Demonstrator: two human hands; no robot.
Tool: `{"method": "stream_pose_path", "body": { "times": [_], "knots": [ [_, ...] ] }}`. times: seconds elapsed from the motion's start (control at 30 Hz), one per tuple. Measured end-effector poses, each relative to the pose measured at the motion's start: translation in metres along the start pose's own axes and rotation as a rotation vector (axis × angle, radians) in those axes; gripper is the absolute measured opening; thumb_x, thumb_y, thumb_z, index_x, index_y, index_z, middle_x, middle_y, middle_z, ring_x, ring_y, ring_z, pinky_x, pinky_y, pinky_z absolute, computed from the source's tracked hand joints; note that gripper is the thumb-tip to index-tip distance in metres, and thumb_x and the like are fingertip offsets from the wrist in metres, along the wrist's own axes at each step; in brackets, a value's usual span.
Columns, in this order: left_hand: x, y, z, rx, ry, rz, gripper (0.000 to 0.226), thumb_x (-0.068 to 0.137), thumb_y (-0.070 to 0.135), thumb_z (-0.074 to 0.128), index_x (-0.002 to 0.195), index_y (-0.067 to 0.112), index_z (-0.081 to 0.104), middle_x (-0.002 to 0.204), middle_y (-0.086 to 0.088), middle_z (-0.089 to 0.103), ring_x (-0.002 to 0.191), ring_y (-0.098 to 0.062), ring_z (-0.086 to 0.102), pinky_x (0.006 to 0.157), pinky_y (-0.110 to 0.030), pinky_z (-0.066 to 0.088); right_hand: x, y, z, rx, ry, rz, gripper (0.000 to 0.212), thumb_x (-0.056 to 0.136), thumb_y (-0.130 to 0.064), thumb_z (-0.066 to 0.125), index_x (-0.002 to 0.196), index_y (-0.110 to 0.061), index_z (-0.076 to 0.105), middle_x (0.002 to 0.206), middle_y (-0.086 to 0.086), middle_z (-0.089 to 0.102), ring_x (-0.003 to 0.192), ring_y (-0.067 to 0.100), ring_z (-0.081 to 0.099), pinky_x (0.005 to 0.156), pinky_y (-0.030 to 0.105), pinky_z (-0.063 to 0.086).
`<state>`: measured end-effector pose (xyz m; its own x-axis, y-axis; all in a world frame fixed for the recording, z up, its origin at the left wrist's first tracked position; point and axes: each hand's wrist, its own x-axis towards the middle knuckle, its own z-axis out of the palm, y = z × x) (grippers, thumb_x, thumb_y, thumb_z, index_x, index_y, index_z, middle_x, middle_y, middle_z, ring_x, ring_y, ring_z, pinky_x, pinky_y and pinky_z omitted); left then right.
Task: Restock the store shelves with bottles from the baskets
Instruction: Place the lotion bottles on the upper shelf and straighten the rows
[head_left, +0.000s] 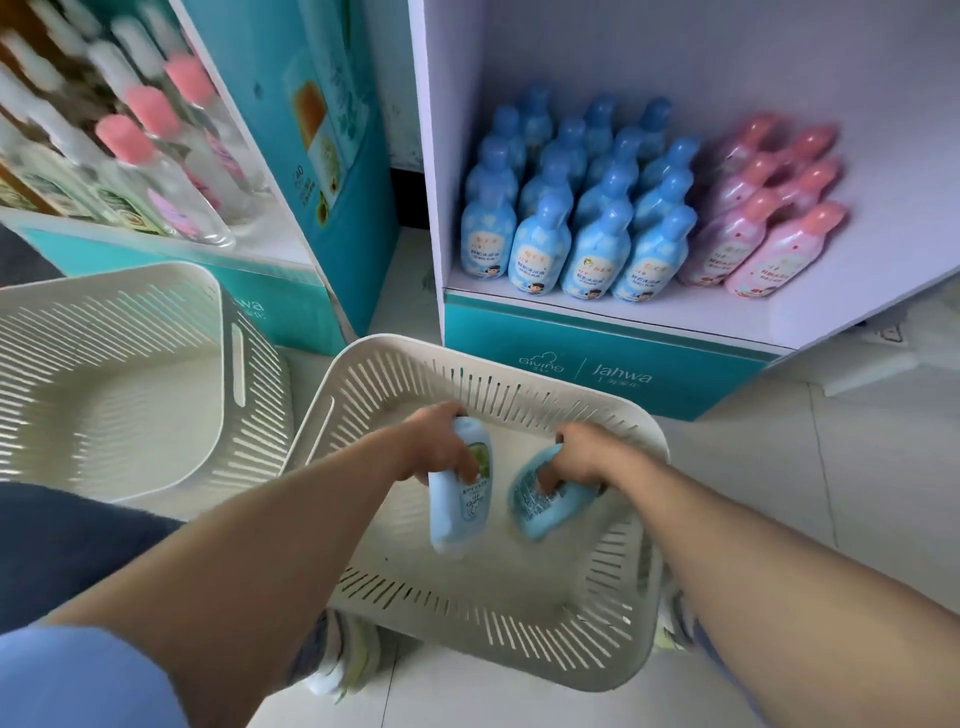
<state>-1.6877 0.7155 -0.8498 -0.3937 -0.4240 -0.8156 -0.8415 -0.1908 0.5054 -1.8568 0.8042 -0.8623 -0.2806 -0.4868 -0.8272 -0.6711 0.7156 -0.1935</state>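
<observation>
Left hand (441, 447) and right hand (576, 457) each grip a bottle in the near basket (493, 623).
The left bottle (460, 514) and right bottle (535, 514), both blue, lie just apart within its slatted walls; a second basket (104, 332) stands alongside. Blue bottles (587, 208) and pink bottles (763, 218) line the shelf (857, 291). Fingers hide both caps.

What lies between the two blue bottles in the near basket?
Only bare basket floor, in the head view, between the left bottle, gripped by the left hand, and the right bottle, gripped by the right hand.
</observation>
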Motion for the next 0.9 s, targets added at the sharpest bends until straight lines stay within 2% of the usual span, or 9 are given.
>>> {"method": "stream_pose_path", "body": {
  "times": [0.13, 0.23, 0.43, 0.53, 0.6, 0.67, 0.73, 0.8, 0.9],
  "knots": [
    [-0.055, 0.028, -0.023, 0.019, 0.061, 0.086, 0.065, 0.068, -0.004, 0.077, 0.121, 0.012, 0.044, 0.106, -0.013, 0.052, 0.086, -0.03, 0.06, 0.041, -0.029, 0.05, -0.047, 0.0, -0.017, 0.277, 0.088, -0.019, 0.033, 0.071, -0.026, 0.078, 0.097, -0.014, 0.062, 0.087, 0.004, 0.062, 0.072, 0.019, 0.061, 0.049, 0.023, 0.049],
    [-0.098, 0.042, -0.035, -0.032, 0.147, 0.152, 0.058, 0.071, -0.002, 0.076, 0.115, 0.014, 0.041, 0.097, -0.01, 0.052, 0.071, -0.021, 0.055, 0.035, -0.024, 0.048, -0.082, 0.003, -0.022, 0.633, 0.082, -0.007, 0.019, 0.076, -0.019, 0.073, 0.092, -0.016, 0.063, 0.074, 0.004, 0.062, 0.062, 0.018, 0.059, 0.05, 0.023, 0.049],
    [-0.18, 0.051, -0.051, -0.259, 0.251, 0.246, 0.06, 0.072, -0.001, 0.075, 0.117, 0.012, 0.039, 0.107, -0.013, 0.055, 0.078, -0.026, 0.062, 0.066, -0.04, 0.058, -0.158, 0.018, -0.031, 1.262, 0.074, 0.01, 0.013, 0.083, -0.02, 0.068, 0.083, -0.015, 0.055, 0.072, 0.007, 0.057, 0.062, 0.018, 0.055, 0.042, 0.023, 0.051],
    [-0.214, 0.053, -0.056, -0.423, 0.27, 0.303, 0.055, 0.073, 0.0, 0.074, 0.118, 0.01, 0.042, 0.104, -0.012, 0.059, 0.078, -0.025, 0.064, 0.062, -0.036, 0.059, -0.183, 0.022, -0.037, 1.549, 0.066, -0.081, 0.012, 0.083, -0.021, 0.065, 0.087, -0.013, 0.057, 0.079, 0.01, 0.057, 0.066, 0.021, 0.055, 0.044, 0.026, 0.052],
    [-0.232, 0.051, -0.058, -0.564, 0.24, 0.337, 0.052, 0.074, 0.003, 0.073, 0.119, 0.006, 0.047, 0.108, -0.014, 0.063, 0.083, -0.026, 0.066, 0.069, -0.038, 0.059, -0.199, 0.022, -0.04, 1.724, 0.054, -0.201, 0.013, 0.086, -0.023, 0.062, 0.09, -0.011, 0.058, 0.082, 0.013, 0.057, 0.068, 0.023, 0.055, 0.045, 0.027, 0.053],
    [-0.247, 0.052, -0.057, -0.689, 0.198, 0.371, 0.036, 0.079, 0.007, 0.068, 0.112, 0.004, 0.055, 0.099, -0.013, 0.066, 0.082, -0.024, 0.065, 0.071, -0.036, 0.058, -0.215, 0.019, -0.044, 1.863, 0.016, -0.337, 0.021, 0.089, -0.025, 0.059, 0.102, -0.008, 0.057, 0.086, 0.016, 0.058, 0.071, 0.026, 0.056, 0.045, 0.027, 0.054],
    [-0.263, 0.053, -0.053, -0.814, 0.169, 0.421, 0.011, 0.086, 0.009, 0.061, 0.096, 0.007, 0.058, 0.085, -0.01, 0.065, 0.074, -0.021, 0.063, 0.061, -0.03, 0.059, -0.233, 0.014, -0.049, 1.976, -0.033, -0.457, 0.03, 0.09, -0.029, 0.058, 0.111, -0.007, 0.056, 0.089, 0.017, 0.059, 0.073, 0.028, 0.057, 0.044, 0.025, 0.054],
    [-0.275, 0.055, -0.049, -0.958, 0.163, 0.482, 0.003, 0.088, 0.012, 0.058, 0.09, 0.011, 0.057, 0.081, -0.008, 0.063, 0.072, -0.019, 0.062, 0.058, -0.029, 0.058, -0.251, 0.009, -0.057, 2.058, -0.088, -0.553, 0.04, 0.089, -0.035, 0.058, 0.113, -0.002, 0.055, 0.092, 0.018, 0.059, 0.076, 0.027, 0.056, 0.046, 0.023, 0.055],
    [-0.284, 0.057, -0.047, -1.205, 0.149, 0.593, 0.005, 0.088, 0.012, 0.058, 0.092, 0.011, 0.056, 0.089, -0.01, 0.063, 0.082, -0.022, 0.063, 0.068, -0.035, 0.058, -0.27, 0.005, -0.069, 2.078, -0.157, -0.705, 0.062, 0.068, -0.039, 0.076, 0.109, 0.003, 0.056, 0.098, 0.02, 0.054, 0.078, 0.024, 0.053, 0.047, 0.021, 0.054]
  ]
}}
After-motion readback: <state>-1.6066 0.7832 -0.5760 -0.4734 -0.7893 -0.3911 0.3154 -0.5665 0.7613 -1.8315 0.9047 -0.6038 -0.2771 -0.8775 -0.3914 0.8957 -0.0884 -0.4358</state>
